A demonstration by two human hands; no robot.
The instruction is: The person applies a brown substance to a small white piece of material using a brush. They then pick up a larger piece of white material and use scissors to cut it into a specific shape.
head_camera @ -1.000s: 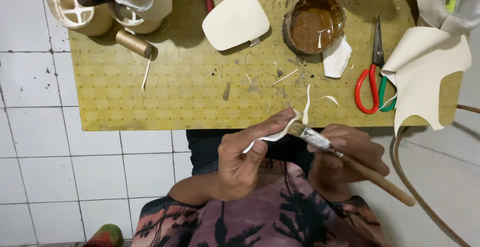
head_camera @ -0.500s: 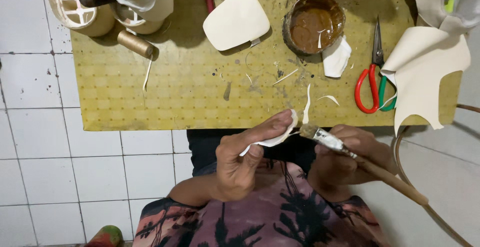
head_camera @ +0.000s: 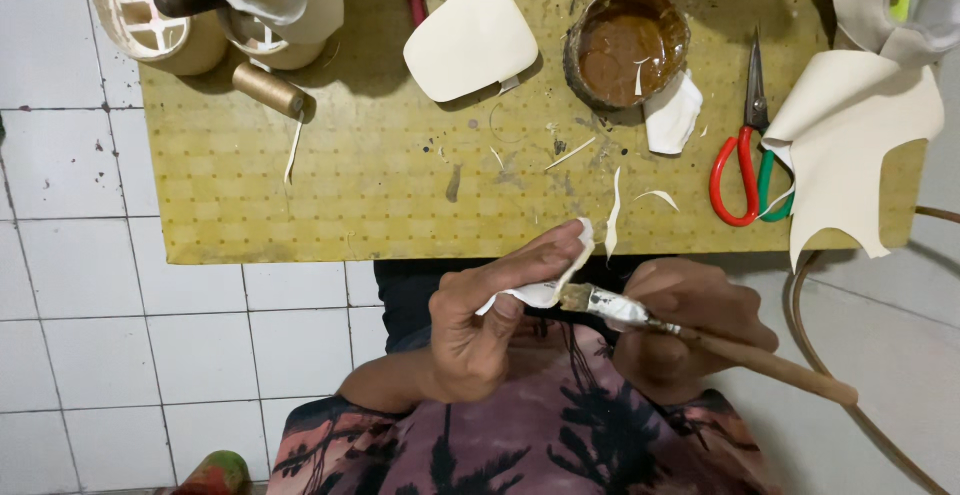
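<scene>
White floor tiles surround a yellow table. Over the lap, the left hand pinches a white scrap; the right hand grips a brush touching its edge, gluing apparently unfinished.

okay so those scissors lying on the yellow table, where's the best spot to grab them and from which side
Probably by the handle loops. The scissors lie flat on the yellow table, blades closed and pointing away from the person, red and green loops nearest. Come from the near table edge, on the right hand side, fingers into the loops, clear of the cream sheet.
</scene>
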